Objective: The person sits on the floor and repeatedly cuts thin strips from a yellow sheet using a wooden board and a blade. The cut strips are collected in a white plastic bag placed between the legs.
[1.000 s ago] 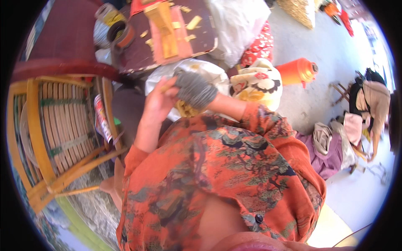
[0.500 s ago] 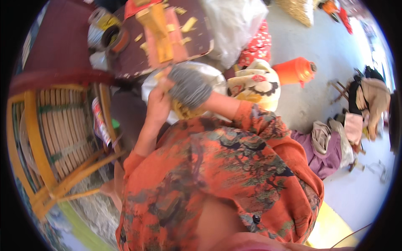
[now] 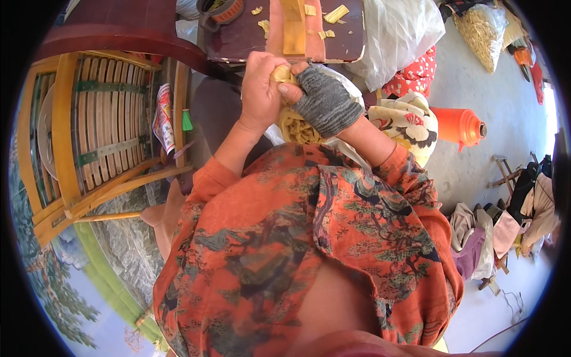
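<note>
A pale yellow, husk-like piece [image 3: 282, 74] sits between my two hands, just off the near edge of the dark red table [image 3: 340, 43]. My left hand [image 3: 260, 86] is bare, its fingers curled round the piece from the left. On my right hand [image 3: 324, 98] is a grey fingerless glove; its thumb presses on the piece and its fingers are closed. Most of the piece is hidden by the fingers. Directly below, a coil of similar yellow braided or twisted strips [image 3: 300, 126] lies on white plastic [image 3: 351, 89].
An upright wooden piece [image 3: 293, 30] stands on a pink strip, with yellow scraps around it. A dark pot [image 3: 223, 13] is at the table's left. To the right are a plastic bag [image 3: 395, 38], patterned cloth [image 3: 410, 122] and an orange flask [image 3: 457, 126]. A slatted wooden chair [image 3: 113, 119] stands left.
The view has shifted, so the table and floor items appear farther right. My hands stay together near the table edge, and the yellow piece between them now shows clearly.
</note>
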`<state>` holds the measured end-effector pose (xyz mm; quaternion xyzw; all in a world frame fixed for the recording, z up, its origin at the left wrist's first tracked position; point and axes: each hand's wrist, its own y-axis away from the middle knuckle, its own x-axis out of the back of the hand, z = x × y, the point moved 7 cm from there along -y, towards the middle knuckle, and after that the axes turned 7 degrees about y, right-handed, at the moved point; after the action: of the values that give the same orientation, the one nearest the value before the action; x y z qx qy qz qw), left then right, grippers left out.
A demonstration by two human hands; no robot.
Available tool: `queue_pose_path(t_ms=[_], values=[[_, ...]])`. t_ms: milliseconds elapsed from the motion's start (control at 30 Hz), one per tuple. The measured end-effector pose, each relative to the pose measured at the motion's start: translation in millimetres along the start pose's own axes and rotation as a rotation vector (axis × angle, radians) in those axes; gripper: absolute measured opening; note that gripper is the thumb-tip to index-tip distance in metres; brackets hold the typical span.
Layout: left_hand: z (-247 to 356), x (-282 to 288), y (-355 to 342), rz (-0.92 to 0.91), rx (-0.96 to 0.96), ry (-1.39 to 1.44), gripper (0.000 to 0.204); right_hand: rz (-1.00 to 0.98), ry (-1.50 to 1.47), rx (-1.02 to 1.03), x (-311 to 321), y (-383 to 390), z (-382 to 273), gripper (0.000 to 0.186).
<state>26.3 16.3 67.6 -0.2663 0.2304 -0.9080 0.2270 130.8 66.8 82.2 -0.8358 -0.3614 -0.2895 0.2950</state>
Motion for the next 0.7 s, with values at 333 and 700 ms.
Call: queue_pose_path(t_ms=[333,700], values=[[-25.7,-14.1,5.2,-0.031,0.395,0.577,0.01,-0.071,-0.371,-0.227,-5.2,-8.0,43.3,0.031],[-18.5,-14.4,9.7,0.0,0.458,0.623,0.005,-0.096,-0.679,-0.533,-17.0,4.7,49.2,0.041]])
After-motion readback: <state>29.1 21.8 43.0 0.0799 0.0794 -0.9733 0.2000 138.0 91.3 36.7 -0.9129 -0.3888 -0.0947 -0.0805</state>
